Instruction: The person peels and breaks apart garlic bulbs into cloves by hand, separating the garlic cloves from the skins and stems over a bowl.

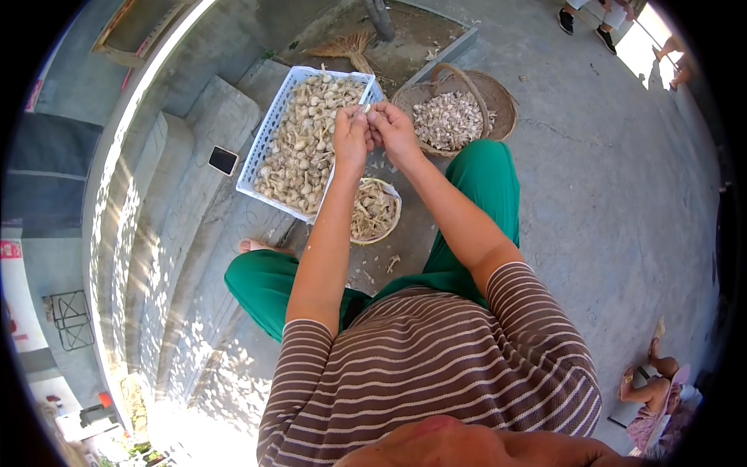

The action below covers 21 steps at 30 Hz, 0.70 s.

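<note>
**Both hands pinched on one garlic piece, above the crate**

Closest in: brown striped shirt point(420, 373), green trousers point(467, 226) with knees spread wide, a bare foot point(257, 246) peeking out beside the left knee. Seated over a concrete floor point(607, 218), dappled with sun on the left.

Between the knees, a small round bowl point(387, 226) of dry stalks and skins, partly hidden behind the left forearm. A few scraps point(391, 263) loose on the floor just beside it.

Up past the bowl, arms out, hands together. Left hand point(352, 134) curled shut, right hand point(393, 128) curled shut, fingertips of both meeting on a small garlic piece point(365, 109). Held up in the air, over the near right corner of the white crate. Too small to tell whether clove or whole bulb.

Left of the hands: white plastic crate point(257, 156), latticed walls, heaped with garlic bulbs point(303, 140). Dark phone point(223, 160) lying flat on the stone step just left of the crate.

Right of the hands: woven basket point(502, 97) with an arched handle, holding a mound of paler garlic cloves point(447, 118). Crate and basket just beside each other.

Further off: a straw broom head point(346, 47) behind the crate. Far corner, someone's shoes point(583, 23). Lower right edge, another person point(657, 393) sitting in pink.
</note>
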Available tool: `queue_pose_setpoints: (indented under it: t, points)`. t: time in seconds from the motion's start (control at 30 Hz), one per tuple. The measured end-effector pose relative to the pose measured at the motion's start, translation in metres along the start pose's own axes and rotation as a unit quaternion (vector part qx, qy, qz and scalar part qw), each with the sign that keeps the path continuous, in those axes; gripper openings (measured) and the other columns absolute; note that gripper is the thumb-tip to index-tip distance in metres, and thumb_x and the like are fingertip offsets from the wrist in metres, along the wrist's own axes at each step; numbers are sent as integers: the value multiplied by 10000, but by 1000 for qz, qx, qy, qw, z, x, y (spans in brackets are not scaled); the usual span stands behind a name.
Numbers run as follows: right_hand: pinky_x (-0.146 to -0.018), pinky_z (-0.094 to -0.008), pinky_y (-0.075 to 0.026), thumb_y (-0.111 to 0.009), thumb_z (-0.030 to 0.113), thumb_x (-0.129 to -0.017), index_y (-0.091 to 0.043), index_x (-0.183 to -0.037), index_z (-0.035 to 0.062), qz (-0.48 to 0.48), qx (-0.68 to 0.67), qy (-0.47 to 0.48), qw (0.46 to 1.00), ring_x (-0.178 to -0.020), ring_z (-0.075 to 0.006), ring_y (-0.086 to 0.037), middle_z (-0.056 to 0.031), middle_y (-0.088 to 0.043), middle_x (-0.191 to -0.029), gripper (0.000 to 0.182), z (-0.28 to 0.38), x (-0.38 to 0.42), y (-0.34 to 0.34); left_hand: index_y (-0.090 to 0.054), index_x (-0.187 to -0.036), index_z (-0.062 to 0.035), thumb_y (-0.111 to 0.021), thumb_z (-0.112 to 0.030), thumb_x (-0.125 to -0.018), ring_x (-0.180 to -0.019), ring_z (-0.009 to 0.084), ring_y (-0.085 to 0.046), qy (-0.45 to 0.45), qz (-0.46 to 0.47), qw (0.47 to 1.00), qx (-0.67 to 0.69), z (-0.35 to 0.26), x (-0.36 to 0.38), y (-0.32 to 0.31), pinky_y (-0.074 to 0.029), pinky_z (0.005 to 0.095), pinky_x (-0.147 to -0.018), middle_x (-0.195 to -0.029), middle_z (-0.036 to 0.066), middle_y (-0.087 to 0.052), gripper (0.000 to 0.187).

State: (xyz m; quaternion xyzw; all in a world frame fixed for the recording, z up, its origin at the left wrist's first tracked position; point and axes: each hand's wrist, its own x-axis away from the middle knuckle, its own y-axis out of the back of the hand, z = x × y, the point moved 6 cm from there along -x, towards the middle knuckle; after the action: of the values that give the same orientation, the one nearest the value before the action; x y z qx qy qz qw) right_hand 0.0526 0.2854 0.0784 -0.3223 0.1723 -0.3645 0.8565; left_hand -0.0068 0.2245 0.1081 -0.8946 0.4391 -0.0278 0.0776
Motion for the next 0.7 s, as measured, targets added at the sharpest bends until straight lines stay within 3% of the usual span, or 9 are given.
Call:
queue_pose_setpoints:
  t: [0.1,0.17,0.37,0.57,0.63,0.7]
  points:
    - [-427,-175,-305,-528,133,-910,-552,-972,30,1,22,-5,1000,-491,-43,-412,22,-509,-667,122,-3,-4,8,-422,-1076,-55,-397,-142,-946,-486,45,-351,36,3,996,84,3,-2,2,-285,194,-404,-641,-10,-430,158]
    - [-430,-177,-301,-533,135,-907,-559,-973,28,20,-57,-31,998,-498,-50,-396,11,-497,-686,128,-8,-6,11,-423,-1071,-58,-394,-142,-946,-488,44,-329,49,9,993,103,1,-2,3,-272,195,-403,-641,-13,-411,153]
    - [-427,-186,-291,-482,163,-927,-536,-950,22,48,-125,-86,987,-515,-65,-396,-14,-495,-706,152,-9,2,6,-426,-1035,-58,-381,-124,-946,-498,55,-325,78,40,980,177,-4,5,9,-272,196,-410,-652,1,-400,119]
    - [-421,-211,-313,-465,164,-926,-518,-879,35,72,-86,-148,983,-503,-100,-426,-29,-503,-693,147,-37,16,-5,-421,-947,-51,-373,-112,-944,-519,77,-350,108,9,976,191,12,26,42,-281,206,-416,-655,27,-417,78]
    - [-449,-219,-356,-455,159,-927,-524,-895,36,85,-104,-174,975,-540,-117,-491,-60,-555,-745,145,-52,26,-9,-419,-925,-64,-379,-122,-944,-518,80,-345,117,-5,967,225,19,37,56,-276,210,-416,-655,28,-414,73]
    - [-480,-221,-390,-452,166,-930,-536,-902,34,11,-127,-229,965,-613,-138,-569,-91,-603,-821,160,-57,33,-9,-419,-910,-83,-390,-131,-943,-514,81,-334,133,-36,958,250,30,49,71,-268,213,-415,-649,19,-395,66]
